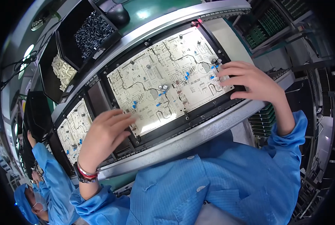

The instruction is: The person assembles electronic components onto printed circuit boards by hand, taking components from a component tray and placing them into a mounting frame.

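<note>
2 hands rest on a pale circuit board (163, 75) lying in a black carrier frame (212, 108) on a metal conveyor rail (182, 142). Left hand (102, 137) lies at the board's near left corner, fingers spread and loosely curled, tips touching the board edge; it grips nothing that shows. A dark watch (83, 176) and red band sit at that wrist. Right hand (250, 80) presses on the board's right end, fingers bent with tips down beside small blue parts (213, 73) and 2 dark capacitors (217, 60); whether it pinches a part I cannot tell. Silver capacitors (163, 87) stand near the board's middle. A 2nd board (73, 129) lies just left on the same rail. Behind the rail, black bins hold dark parts (92, 33) and white parts (62, 71). A co-worker's blue sleeve (47, 165) reaches up at lower left.
</note>
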Demonstrator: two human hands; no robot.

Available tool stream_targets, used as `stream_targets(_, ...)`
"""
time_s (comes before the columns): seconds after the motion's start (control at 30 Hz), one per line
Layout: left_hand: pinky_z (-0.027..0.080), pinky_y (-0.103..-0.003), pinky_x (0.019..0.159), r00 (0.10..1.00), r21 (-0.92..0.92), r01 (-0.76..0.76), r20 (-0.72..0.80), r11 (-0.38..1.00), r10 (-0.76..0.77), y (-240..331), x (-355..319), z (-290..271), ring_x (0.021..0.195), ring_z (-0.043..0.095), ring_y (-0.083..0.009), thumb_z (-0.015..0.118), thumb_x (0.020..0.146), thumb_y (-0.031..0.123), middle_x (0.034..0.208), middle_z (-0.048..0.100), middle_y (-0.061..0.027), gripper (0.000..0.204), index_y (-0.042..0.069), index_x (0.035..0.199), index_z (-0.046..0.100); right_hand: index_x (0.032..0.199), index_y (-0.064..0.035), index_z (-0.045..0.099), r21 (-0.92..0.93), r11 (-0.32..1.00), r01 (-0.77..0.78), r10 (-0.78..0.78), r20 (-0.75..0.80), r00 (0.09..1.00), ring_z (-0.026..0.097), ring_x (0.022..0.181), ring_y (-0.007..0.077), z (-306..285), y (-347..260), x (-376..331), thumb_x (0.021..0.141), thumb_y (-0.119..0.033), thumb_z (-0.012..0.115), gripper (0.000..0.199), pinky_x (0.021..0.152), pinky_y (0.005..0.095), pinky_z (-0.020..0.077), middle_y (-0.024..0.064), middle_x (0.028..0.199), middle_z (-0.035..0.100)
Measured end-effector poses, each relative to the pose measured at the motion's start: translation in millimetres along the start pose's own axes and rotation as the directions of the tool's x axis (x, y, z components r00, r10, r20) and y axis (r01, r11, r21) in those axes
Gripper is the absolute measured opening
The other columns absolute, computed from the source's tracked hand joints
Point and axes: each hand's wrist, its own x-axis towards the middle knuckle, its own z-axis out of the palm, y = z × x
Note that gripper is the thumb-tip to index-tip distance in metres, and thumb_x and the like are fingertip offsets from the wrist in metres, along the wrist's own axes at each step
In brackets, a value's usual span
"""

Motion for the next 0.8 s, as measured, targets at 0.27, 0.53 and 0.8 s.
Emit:
stream_targets(0.27,0.044,-0.038,0.092,0.946,0.07,0.116,-0.311,0.991,-0.089,-46.4,34.1,-6.8,0.107,0.053,-0.0346,0.062,0.077,0.003,0.117,0.057,-0.0152,0.036,0.002,0.113,0.058,0.094,-0.0103,0.065,-0.021,0.996,0.085,-0.085,0.02,0.996,0.052,0.11,0.0283,-4.9,8.8,1.4,0.064,-0.025,0.075,0.035,0.09,0.0419,0.0419,0.0048,0.116,0.059)
stream_targets(0.53,0.046,-0.039,0.087,0.909,0.167,0.143,-0.413,0.976,-0.062,-85.3,58.5,15.6,0.103,0.054,-0.0331,0.065,0.071,-0.001,0.111,0.058,-0.013,0.047,0.004,0.117,0.055,0.081,-0.008,0.061,-0.183,0.976,0.117,-0.136,-0.094,0.986,0.059,0.092,0.0267,1.8,0.6,7.8,0.062,-0.002,0.063,0.019,0.079,0.0384,0.0472,0.005,0.099,0.064)
stream_targets(0.8,0.045,-0.033,0.074,0.944,0.332,0.166,-0.325,0.929,-0.052,-91.1,51.6,15.8,0.085,0.05,-0.0264,0.06,0.07,0.002,0.084,0.052,-0.0053,0.045,0.012,0.114,0.061,0.095,-0.0029,0.061,-0.139,0.986,0.091,-0.118,-0.206,0.971,0.057,0.095,0.0281,-10.6,-12.6,98.5,0.076,-0.002,0.061,0.019,0.08,0.0367,0.0469,0.0093,0.102,0.061)
